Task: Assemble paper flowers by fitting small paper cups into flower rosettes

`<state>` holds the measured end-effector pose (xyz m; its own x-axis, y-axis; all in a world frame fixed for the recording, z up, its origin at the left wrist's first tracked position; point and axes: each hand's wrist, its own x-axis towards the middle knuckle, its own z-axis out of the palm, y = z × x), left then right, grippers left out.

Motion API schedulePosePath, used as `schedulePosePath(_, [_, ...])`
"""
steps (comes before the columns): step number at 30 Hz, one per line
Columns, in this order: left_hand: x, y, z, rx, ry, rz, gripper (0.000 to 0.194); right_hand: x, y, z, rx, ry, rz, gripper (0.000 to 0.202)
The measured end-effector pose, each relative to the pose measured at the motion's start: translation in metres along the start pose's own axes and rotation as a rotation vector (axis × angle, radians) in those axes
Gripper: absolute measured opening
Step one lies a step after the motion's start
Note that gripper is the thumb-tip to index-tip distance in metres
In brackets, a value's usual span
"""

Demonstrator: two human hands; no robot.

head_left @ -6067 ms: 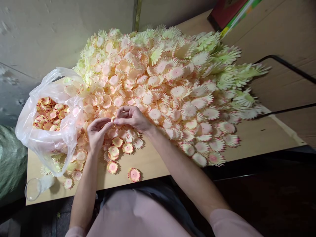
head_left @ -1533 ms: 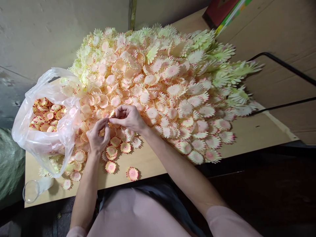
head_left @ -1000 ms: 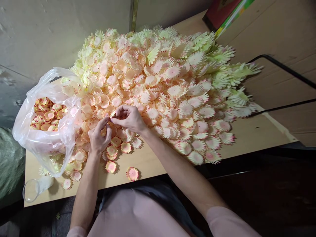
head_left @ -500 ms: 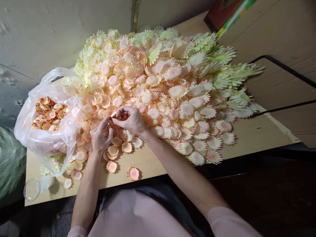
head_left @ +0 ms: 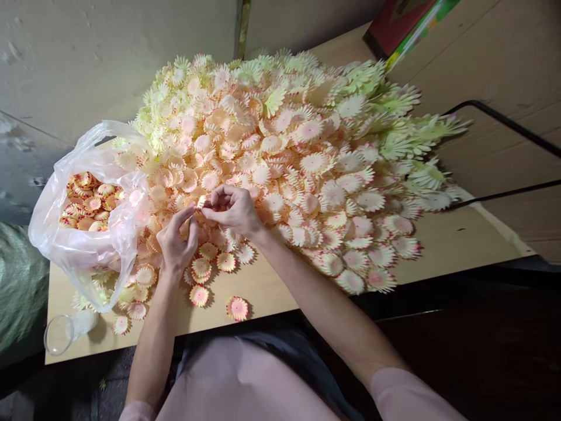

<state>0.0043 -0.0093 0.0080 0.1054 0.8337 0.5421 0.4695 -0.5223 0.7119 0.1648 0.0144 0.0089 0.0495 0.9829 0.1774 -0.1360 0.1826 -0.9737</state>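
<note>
My left hand and my right hand meet at the near edge of a large heap of pale flower-shaped pieces. A small pale yellow petal piece shows between the fingertips, pinched by my right hand. The thumb and forefinger of my left hand are close together beside it; what they hold is too small to make out. Below the hands lie several loose pink-centred pieces with red-tipped edges, one close to the table's front edge.
A clear plastic bag of red-and-yellow pieces stands at the left. A transparent cup lies near the front left corner of the wooden table. A red box stands at the back right, near cardboard.
The small petal piece now shows more clearly between my fingertips. My left thumb and forefinger have shifted slightly, and my right hand has moved a little to the right.
</note>
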Motion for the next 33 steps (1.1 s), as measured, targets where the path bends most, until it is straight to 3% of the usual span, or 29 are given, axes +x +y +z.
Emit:
schedulePosePath(4, [0.006, 0.009, 0.001, -0.273, 0.121, -0.152, 0.027, 0.002, -0.006, -0.003, 0.172, -0.101, 0.102, 0.034])
schedulePosePath(9, [0.012, 0.010, -0.002, -0.488, 0.112, -0.309, 0.041, 0.000, -0.012, -0.005, 0.245, -0.179, 0.109, 0.029])
schedulePosePath(15, [0.015, 0.006, -0.003, -0.572, 0.175, -0.304, 0.043, 0.000, -0.005, -0.003, 0.217, -0.267, 0.047, 0.034])
schedulePosePath(24, [0.016, 0.005, -0.005, -0.552, 0.163, -0.324, 0.044, 0.000, -0.009, -0.001, 0.079, -0.167, -0.130, 0.012])
schedulePosePath(27, [0.015, 0.005, -0.002, -0.487, 0.208, -0.263, 0.040, 0.002, -0.003, 0.000, 0.071, -0.125, -0.102, 0.019])
schedulePosePath(30, [0.012, 0.003, 0.001, -0.324, 0.306, -0.116, 0.030, 0.002, 0.000, 0.000, 0.049, -0.050, -0.102, 0.026])
schedulePosePath(33, [0.009, 0.002, 0.002, -0.128, 0.350, 0.117, 0.021, 0.000, -0.005, -0.001, 0.077, -0.153, -0.055, 0.023])
